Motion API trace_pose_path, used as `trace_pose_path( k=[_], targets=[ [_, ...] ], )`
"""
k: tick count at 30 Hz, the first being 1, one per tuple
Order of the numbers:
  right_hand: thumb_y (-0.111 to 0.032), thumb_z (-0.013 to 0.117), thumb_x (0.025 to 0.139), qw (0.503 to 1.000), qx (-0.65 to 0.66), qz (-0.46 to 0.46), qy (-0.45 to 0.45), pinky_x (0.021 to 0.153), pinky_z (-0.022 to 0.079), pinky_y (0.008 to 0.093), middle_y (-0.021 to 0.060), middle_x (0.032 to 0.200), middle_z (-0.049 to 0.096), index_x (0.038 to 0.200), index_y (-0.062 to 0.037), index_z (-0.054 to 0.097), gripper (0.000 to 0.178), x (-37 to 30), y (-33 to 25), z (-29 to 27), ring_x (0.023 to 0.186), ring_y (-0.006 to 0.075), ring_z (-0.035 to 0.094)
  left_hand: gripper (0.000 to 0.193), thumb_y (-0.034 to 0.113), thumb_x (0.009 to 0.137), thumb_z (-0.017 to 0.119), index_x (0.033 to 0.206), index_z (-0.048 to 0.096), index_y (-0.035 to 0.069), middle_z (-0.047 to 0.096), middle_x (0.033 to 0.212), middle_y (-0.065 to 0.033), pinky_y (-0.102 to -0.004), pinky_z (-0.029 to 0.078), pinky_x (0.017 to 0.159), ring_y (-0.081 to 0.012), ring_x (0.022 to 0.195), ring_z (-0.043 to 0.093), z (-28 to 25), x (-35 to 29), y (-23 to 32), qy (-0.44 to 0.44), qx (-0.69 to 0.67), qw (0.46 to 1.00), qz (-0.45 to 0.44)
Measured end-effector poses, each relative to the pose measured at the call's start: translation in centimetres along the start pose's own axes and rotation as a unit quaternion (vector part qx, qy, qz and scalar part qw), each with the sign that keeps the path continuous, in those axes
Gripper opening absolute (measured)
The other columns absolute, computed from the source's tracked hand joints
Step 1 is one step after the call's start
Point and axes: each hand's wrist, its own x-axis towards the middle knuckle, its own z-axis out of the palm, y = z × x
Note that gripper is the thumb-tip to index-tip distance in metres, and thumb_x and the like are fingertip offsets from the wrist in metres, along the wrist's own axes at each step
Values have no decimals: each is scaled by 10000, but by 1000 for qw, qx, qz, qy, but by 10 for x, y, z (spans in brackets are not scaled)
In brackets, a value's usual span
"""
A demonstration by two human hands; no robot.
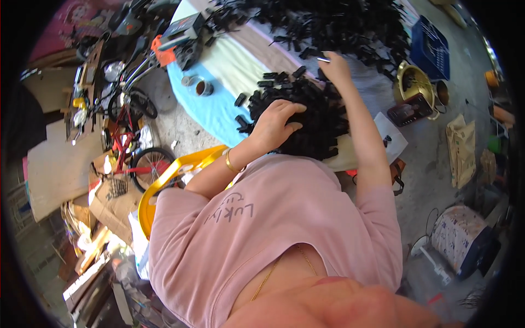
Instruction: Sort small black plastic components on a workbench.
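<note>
A near heap of small black plastic-looking pieces (311, 126) lies just in front of my body. My left hand (274, 123), with a gold bangle at the wrist, rests on its left side; thumb and forefinger are apart, with dark pieces showing between them. Farther ahead and to the right, my right hand (336, 70) is closed round a slim silver tool (324, 59), whose exact kind I cannot make out. It reaches to the near edge of a much bigger spread of similar black pieces (333, 24). The fingers' far side is hidden.
A striped cloth (235, 52) lies under the pieces. On it stand small cups (204, 88) and a box (183, 30). At right are a blue basket (429, 49), a gold-coloured pot (413, 82) and a phone (409, 109). A red bicycle (128, 139) and yellow plastic frame (164, 180) are left.
</note>
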Motion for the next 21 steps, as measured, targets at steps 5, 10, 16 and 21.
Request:
trace_pose_path(
  k=[5, 10, 16, 21],
  targets=[
    [-229, 582, 715, 996, -59, 68, -28, 758, 467, 439, 202, 916, 613, 1024, -63, 576, 351, 17, 9, 30, 860, 364, 587, 337, 105, 683, 684, 997, 578, 42, 587, 1014, -115, -373, 407, 888, -316, 1046, 494, 0, 0, 0, -3, 29, 998, 52],
    [-253, 586, 709, 991, -130, 16, -39, 724, 477, 429, 197, 851, 622, 901, -56, 624, 278, 13, 18, 22, 812, 365, 592, 337, 92, 708, 671, 1022, 567, 27, 579, 1035, -119, -353, 407, 883, -271, 1045, 507, -7, 2, -5, -22, 3, 1000, 7],
    [-245, 663, 693, 987, 149, 44, -39, 629, 472, 339, 141, 796, 647, 891, -21, 654, 299, -26, -18, -34, 716, 234, 615, 620, 43, 706, 683, 1250, 389, 7, 498, 1193, -145, -323, 387, 933, -233, 1112, 483, -7, 14, -15, 62, -195, 976, -76],
    [-179, 663, 755, 874, 456, 69, -153, 433, 292, 162, -54, 646, 541, 957, -9, 631, 266, -89, -72, -55, 496, 9, 419, 708, 41, 717, 682, 1313, 304, -5, 452, 1253, -152, -325, 363, 967, -224, 1149, 457, -3, 41, -18, 70, -221, 972, -32]
  ],
)
